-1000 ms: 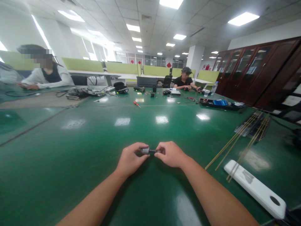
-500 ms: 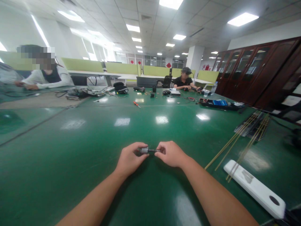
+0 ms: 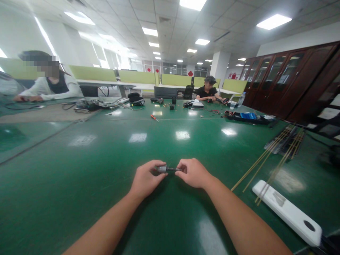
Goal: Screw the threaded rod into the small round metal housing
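Note:
Low over the green table [image 3: 119,152], my left hand [image 3: 146,179] is closed around a silver cylinder [image 3: 162,169], with thumb and fingers on either side. A thin dark shaft [image 3: 172,169] runs from the cylinder's right end, in line with it. The tip of that shaft is pinched between thumb and fingers of my right hand [image 3: 193,173]. My fingers hide both outer ends of the piece, so I cannot tell its exact kind.
Thin wooden sticks [image 3: 265,156] and a long white case [image 3: 288,212] lie at the right. Farther back are an orange screwdriver [image 3: 154,118] and a black tray of tools [image 3: 248,117]. One person [image 3: 208,90] sits across the table, another person [image 3: 50,85] at the left.
My hands and the piece between them have hardly moved. The person at the left has shifted their hands slightly.

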